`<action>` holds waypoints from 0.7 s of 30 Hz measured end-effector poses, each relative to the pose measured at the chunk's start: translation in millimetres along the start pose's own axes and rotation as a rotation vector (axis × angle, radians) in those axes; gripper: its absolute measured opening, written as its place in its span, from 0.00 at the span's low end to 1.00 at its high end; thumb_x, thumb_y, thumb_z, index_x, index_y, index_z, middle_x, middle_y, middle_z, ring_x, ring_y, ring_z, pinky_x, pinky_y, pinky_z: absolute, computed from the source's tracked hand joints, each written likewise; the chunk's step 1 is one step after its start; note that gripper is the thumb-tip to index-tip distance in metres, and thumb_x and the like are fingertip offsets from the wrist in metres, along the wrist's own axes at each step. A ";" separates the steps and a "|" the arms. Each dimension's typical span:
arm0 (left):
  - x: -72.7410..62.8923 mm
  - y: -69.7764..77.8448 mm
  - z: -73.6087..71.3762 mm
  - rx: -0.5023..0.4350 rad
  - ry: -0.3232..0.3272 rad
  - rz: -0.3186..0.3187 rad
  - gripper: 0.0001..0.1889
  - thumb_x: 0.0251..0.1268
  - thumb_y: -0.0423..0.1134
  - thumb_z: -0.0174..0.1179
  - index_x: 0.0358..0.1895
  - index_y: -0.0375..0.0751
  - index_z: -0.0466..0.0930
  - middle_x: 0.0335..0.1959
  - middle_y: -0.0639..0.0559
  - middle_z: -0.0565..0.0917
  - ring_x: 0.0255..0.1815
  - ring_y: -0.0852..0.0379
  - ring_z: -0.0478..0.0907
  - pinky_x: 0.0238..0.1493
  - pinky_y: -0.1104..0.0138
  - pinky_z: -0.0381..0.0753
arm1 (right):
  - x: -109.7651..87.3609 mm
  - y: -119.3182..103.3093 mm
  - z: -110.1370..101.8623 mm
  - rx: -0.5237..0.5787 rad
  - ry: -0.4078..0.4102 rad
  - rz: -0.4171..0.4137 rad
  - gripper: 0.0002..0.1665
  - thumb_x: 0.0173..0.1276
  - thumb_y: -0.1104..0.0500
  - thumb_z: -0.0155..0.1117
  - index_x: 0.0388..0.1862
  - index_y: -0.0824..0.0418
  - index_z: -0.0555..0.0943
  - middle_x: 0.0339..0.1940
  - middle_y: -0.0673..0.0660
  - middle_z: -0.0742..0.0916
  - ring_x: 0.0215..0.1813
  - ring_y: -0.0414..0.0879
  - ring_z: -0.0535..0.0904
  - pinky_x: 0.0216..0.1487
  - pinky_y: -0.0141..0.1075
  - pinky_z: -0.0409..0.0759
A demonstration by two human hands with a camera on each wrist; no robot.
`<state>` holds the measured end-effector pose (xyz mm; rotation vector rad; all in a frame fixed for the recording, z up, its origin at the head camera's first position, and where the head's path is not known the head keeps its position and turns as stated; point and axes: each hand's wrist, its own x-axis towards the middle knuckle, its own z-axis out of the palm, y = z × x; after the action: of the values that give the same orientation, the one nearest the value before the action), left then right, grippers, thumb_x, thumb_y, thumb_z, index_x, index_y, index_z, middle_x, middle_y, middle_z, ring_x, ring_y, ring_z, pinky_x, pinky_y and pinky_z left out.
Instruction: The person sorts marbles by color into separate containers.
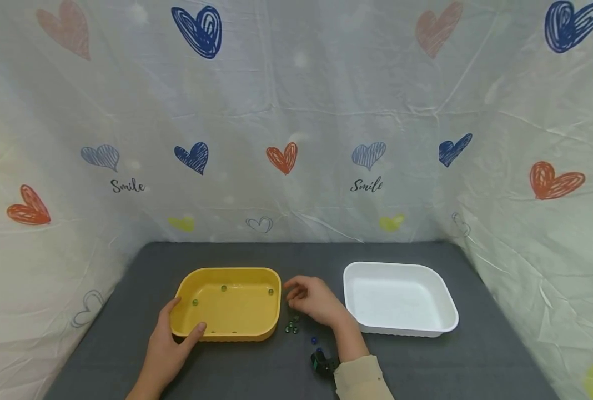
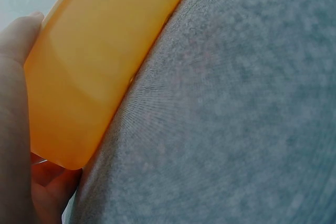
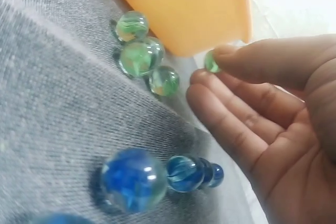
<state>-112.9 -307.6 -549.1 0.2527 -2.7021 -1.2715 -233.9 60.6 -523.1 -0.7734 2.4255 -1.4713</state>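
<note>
My left hand (image 1: 165,351) grips the front left corner of a yellow tray (image 1: 236,312), thumb over the front rim and fingers along the left side. Inside it lie several green marbles (image 1: 224,288). Just off the tray's right wall, my right hand (image 1: 314,300) pinches a small green marble (image 3: 211,62) between thumb and fingertips, as the right wrist view shows. Below that hand, a cluster of loose green marbles (image 3: 137,57) rests on the grey cloth beside the tray. Closer to the wrist sit several blue marbles (image 3: 134,179), partly hidden by the arm in the head view.
To the right of my right forearm stands a white tray (image 1: 398,297) with nothing seen in it. The grey cloth (image 1: 256,369) covers the table. A white curtain (image 1: 321,128) printed with hearts hangs behind and at both sides.
</note>
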 end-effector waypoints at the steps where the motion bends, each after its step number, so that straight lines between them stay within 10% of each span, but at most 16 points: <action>1: 0.0 -0.3 0.1 0.000 0.001 0.002 0.59 0.73 0.62 0.72 0.89 0.34 0.42 0.85 0.23 0.54 0.82 0.22 0.57 0.76 0.29 0.62 | 0.0 -0.5 -0.4 0.009 0.011 -0.001 0.20 0.75 0.63 0.73 0.64 0.55 0.87 0.45 0.49 0.91 0.46 0.43 0.87 0.45 0.39 0.87; 21: -0.1 -1.2 0.0 -0.007 -0.004 0.007 0.58 0.74 0.61 0.71 0.89 0.35 0.42 0.85 0.22 0.54 0.82 0.23 0.57 0.76 0.29 0.62 | -1.9 -23.5 -4.7 0.083 0.170 -0.054 0.18 0.79 0.61 0.72 0.65 0.53 0.86 0.51 0.49 0.91 0.54 0.45 0.87 0.57 0.42 0.88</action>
<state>-112.8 -308.3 -550.1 0.2393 -2.6992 -1.2801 -226.6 56.6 -500.5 -0.7281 2.4626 -1.7117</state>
